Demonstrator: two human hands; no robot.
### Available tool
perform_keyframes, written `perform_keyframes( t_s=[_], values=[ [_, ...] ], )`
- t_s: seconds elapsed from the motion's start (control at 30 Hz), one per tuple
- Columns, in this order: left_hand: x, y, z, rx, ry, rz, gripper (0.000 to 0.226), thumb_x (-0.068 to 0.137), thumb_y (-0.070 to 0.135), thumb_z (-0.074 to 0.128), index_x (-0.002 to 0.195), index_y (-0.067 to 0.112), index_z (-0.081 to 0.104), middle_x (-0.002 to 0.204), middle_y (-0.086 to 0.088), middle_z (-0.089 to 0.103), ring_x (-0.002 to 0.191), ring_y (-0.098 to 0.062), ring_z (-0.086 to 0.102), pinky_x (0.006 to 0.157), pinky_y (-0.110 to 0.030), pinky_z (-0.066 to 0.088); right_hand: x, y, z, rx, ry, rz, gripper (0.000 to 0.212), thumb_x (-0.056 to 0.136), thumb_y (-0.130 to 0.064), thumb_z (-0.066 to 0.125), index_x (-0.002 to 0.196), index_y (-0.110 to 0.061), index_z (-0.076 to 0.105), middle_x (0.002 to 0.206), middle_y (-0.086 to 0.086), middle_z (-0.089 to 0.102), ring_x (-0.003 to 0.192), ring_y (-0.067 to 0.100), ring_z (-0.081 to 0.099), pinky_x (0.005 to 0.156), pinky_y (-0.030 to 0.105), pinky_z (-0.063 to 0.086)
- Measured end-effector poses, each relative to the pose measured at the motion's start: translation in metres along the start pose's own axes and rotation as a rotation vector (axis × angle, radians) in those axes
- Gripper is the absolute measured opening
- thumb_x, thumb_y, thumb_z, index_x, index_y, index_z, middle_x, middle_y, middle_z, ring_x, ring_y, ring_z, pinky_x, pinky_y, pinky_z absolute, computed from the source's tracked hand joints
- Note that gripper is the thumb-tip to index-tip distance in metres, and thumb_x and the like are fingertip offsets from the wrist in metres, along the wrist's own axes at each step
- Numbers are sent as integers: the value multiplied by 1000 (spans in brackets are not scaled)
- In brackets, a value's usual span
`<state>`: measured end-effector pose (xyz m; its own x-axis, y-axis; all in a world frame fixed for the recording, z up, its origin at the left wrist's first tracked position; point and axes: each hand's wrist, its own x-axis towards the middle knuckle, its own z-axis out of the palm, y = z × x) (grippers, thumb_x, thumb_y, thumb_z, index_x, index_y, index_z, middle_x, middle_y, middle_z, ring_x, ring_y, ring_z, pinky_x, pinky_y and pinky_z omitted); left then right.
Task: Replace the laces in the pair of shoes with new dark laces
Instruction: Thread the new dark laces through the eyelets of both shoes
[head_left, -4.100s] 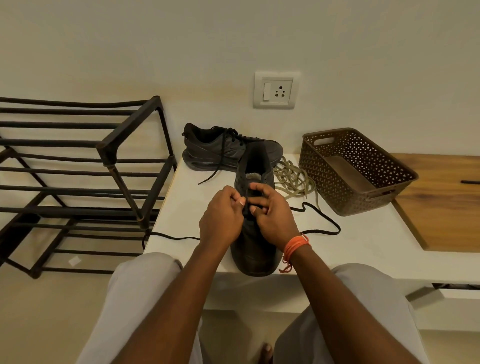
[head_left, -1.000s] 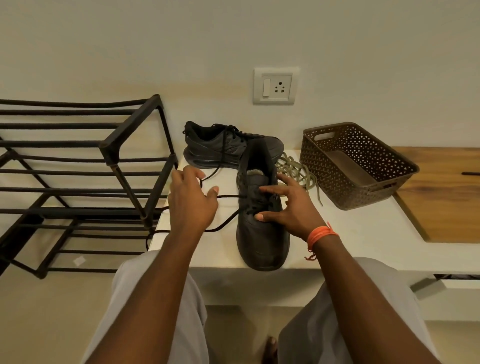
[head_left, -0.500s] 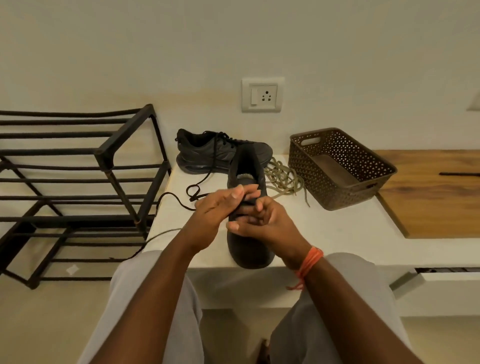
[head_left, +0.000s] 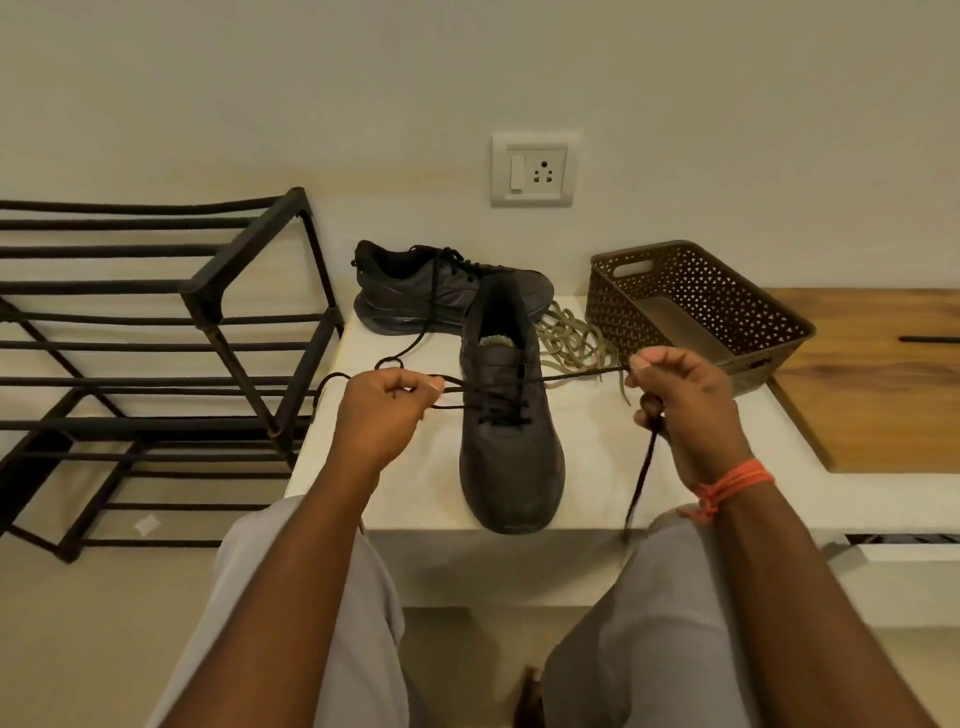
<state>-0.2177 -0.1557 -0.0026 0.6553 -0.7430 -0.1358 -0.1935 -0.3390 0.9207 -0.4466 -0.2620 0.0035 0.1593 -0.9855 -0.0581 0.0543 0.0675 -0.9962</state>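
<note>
The near black low-top sneaker (head_left: 511, 452) stands upright on the white ledge, toe toward the person and just over the front edge, heel toward the wall; a thin dark lace (head_left: 571, 375) crosses its lower eyelets and runs out taut to both sides, its right end hanging below the ledge. The second black sneaker (head_left: 441, 291) lies crosswise behind it, already laced, one lace end trailing forward; a heap of old pale olive laces (head_left: 569, 340) lies just right of the near shoe's heel.
</note>
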Motion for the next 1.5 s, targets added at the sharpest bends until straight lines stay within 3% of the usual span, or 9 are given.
perform_keyframes(
  t_s=[0.2,0.3,0.37,0.5,0.67,0.8,0.97,1.2,1.5],
  values=[
    [-10,0,14,384,227,461,39,85,63,54,102,31,66,108,6,55,101,-10,51,85,-34,46,-13,7,24,-194,-364,-201,15,92,0,59,100,-8,69,88,7,73,60,1,60,45,20,40],
    [-17,1,20,344,-205,534,50,83,68,48,122,38,58,117,11,59,105,-5,51,93,-36,46,-18,12,35,-229,-516,-278,19,91,0,61,107,-6,68,89,6,74,69,8,67,49,21,47],
    [-21,-1,24,319,-442,445,33,90,52,55,116,34,62,90,10,68,85,-4,63,85,-40,54,-18,14,38,-212,-481,-254,21,88,-1,65,108,-5,68,83,8,73,64,8,66,48,18,47],
    [-11,0,15,223,-161,402,19,96,33,53,93,26,70,64,7,64,66,-6,62,79,-39,54,-14,10,29,-256,-373,-260,15,84,1,69,98,6,71,78,18,70,47,-2,57,45,6,38],
    [11,-16,-12,506,95,201,23,97,35,51,108,23,68,87,3,71,89,-18,63,97,-51,45,0,16,13,-354,-315,-227,14,90,-6,64,101,-6,73,83,11,74,68,7,66,49,21,48],
    [-1,-6,7,551,29,442,40,95,31,57,134,30,52,138,3,52,128,-19,43,107,-44,31,-4,16,24,-232,-350,-152,14,85,-6,70,98,0,67,78,14,74,57,12,65,56,30,57],
    [-20,-6,39,361,-311,684,42,96,25,56,138,26,50,131,2,59,122,-10,50,106,-36,40,-11,20,35,-182,-370,-150,18,78,-12,77,83,3,68,72,17,72,65,26,68,61,37,58],
    [-18,-7,44,270,-160,543,25,98,20,52,118,24,65,100,11,67,88,0,58,82,-9,43,-10,20,33,-107,-491,-48,19,92,-3,58,109,1,67,88,19,73,77,22,70,73,29,60],
    [-14,-13,45,387,-188,606,19,93,37,58,108,30,67,100,10,65,92,-5,58,85,-31,53,-8,25,32,-184,-423,-56,12,85,-10,70,89,1,71,77,19,72,66,23,66,67,33,56]
  ],
)
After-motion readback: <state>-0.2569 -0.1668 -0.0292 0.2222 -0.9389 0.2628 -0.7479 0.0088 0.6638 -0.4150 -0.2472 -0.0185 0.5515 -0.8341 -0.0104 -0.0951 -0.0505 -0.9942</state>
